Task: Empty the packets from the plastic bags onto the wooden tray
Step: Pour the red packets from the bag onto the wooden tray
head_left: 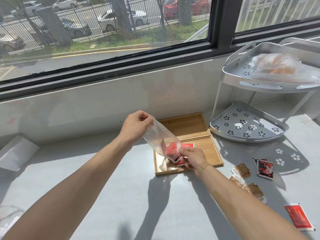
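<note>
My left hand [137, 124] pinches the top end of a clear plastic bag [159, 138] and holds it tilted over the near wooden tray [210, 149]. Red packets [170, 149] show through the bag's lower end. My right hand [193, 159] grips the bag's lower end at the tray, with red packets [181, 162] under its fingers. One more red packet [187, 145] lies on the tray just behind that hand. A second wooden tray [183, 125] sits behind the first, with nothing on it.
A white two-tier corner rack [249, 125] stands at the right, with a plastic bag of orange packets [277, 67] on its top shelf. Loose brown packets [242, 170] and red packets [298, 217] lie on the grey counter at the right. White paper [15, 153] lies far left.
</note>
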